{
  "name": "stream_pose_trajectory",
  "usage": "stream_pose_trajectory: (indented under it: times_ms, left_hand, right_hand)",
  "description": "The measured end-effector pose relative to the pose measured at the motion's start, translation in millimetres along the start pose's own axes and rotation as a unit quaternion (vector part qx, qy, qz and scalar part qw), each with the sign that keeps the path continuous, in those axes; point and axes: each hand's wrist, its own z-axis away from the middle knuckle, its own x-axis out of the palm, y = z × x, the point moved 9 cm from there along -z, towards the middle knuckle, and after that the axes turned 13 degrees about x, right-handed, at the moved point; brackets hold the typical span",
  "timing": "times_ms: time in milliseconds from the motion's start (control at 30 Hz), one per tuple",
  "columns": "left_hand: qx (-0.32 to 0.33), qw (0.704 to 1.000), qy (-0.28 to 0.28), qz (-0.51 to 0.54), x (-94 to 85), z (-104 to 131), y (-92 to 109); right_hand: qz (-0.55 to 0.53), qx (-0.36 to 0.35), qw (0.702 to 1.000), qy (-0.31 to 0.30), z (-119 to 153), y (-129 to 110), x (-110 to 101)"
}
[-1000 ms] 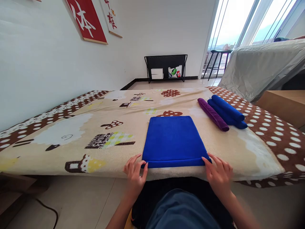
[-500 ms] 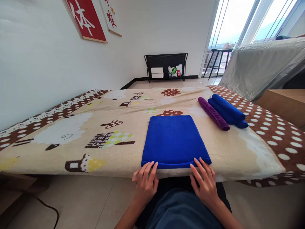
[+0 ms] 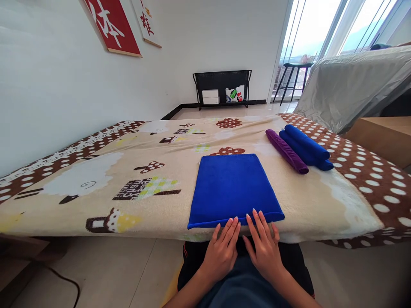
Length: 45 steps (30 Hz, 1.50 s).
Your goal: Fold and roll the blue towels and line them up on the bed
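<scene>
1. Head view, landmark: the blue microfibre cloth (image 3: 233, 184) lies flat on the sheep-print blanket (image 3: 180, 164), directly in front of the person, its near side by the blanket's front edge.
2. Along the cloth's near side runs a narrow turned-over strip (image 3: 204, 224); the rest of the cloth is spread out smooth.
3. The left hand (image 3: 222, 250) comes in from the near side of the cloth, fingers straight and close together, their tips on the strip about its middle. It is not clamped on anything; its thumb is hidden.
4. The right hand (image 3: 265, 250) lies just beside it, fingers straight and slightly spread, tips resting on the strip, thumb apart and clear of the cloth. It grips nothing.
5. To the right of the cloth, apart from it, lie a purple rolled cloth (image 3: 287, 152) and, farther right, a blue rolled bundle (image 3: 305, 147).
6. The step in hand looks like the start of rolling from the near side. The next move seems to call for level fingertip pressure across the strip, so that both ends turn over evenly.
</scene>
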Motion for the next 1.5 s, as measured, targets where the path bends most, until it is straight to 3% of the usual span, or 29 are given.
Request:
stream_pose_trajectory:
  times_ms: [167,267,467,667,800,967,1167,1500]
  left_hand:
    - [0.003,1.000,0.024,0.003,0.9,2,-1]
    - [0.006,0.999,0.036,0.017,-0.1,2,-2]
    - [0.023,0.999,0.025,0.018,-9.8,8,-23]
    - [0.012,0.999,0.042,0.011,-25.8,47,-73]
    - [-0.029,0.997,0.067,-0.008,-39.3,69,-103]
    - [-0.052,0.994,0.079,0.050,-47.1,70,-118]
    - [-0.131,0.977,0.101,0.134,-57.0,65,-140]
    - [-0.258,0.958,0.019,0.124,-49.2,57,-166]
  right_hand:
    - [-0.063,-0.130,0.988,-0.050,6,-32,6]
    - [-0.080,-0.157,0.982,-0.061,4,-38,9]
    - [-0.060,-0.114,0.991,-0.026,-4,2,5]
    - [-0.048,-0.061,0.996,0.035,-5,59,-12]
    - [-0.056,-0.041,0.996,0.061,-10,81,-21]
    - [-0.080,-0.002,0.995,0.064,-19,98,-26]
    - [-0.083,0.036,0.993,0.077,-30,107,-35]
    - [-0.024,0.063,0.996,0.066,-59,105,-31]
